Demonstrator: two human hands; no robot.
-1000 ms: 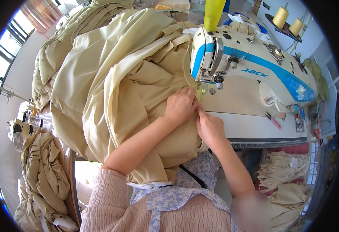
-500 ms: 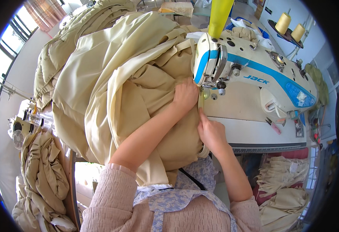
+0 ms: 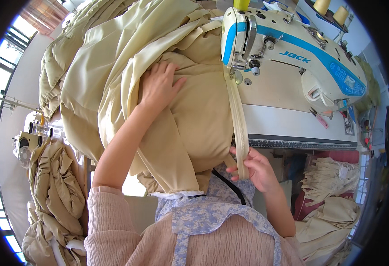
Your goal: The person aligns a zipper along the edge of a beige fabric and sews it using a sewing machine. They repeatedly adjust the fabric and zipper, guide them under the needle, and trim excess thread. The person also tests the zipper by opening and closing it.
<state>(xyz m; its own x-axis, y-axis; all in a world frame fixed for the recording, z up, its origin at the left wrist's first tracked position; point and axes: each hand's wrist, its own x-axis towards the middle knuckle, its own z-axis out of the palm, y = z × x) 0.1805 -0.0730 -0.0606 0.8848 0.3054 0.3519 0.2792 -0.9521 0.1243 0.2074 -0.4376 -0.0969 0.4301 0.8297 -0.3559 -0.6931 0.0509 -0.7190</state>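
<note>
A large heap of beige padded fabric [image 3: 199,111], which looks like a jacket, covers the table left of the white and blue sewing machine [image 3: 287,55]. My left hand [image 3: 161,86] lies on the cloth with its fingers apart, beside a pale fold. From under the machine's needle area a cream zipper tape [image 3: 238,124] runs along the cloth's right edge and over the table's front edge. Its lower end is in my right hand [image 3: 257,170], fingers and thumb closed round it. The tape partly hides the fingertips.
Pink-handled thread snips [image 3: 319,119] lie on the table right of the zipper tape. Two thread cones [image 3: 332,11] stand behind the machine. More beige cloth [image 3: 54,186] hangs at the left, and cream strips [image 3: 332,177] are piled below the table at the right.
My left hand has left the needle area and moved left onto the cloth. My right hand has come down toward me with the zipper tape, which now shows lengthwise. The view has shifted.
</note>
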